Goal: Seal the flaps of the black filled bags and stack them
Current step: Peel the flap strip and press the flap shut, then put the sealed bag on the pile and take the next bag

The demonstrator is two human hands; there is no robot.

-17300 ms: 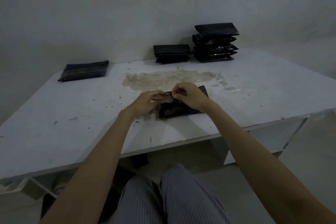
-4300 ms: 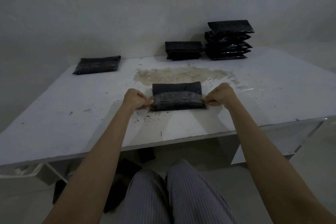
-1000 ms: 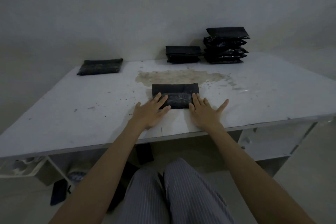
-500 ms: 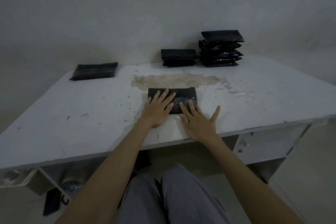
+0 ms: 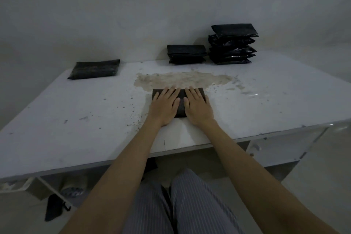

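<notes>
far right: tall stack (image 5: 233, 44), low stack (image 5: 186, 54) | far left: lone bag (image 5: 94, 69) | between: bare table (image 5: 275, 97)

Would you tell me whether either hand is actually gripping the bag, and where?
Neither grips it. The left hand and right hand lie flat, fingers straight, pressing on the black bag's top face.

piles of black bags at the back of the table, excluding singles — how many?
2: a short pile back centre, and a taller pile just right of it. How many bags each pile holds is unclear.
</notes>
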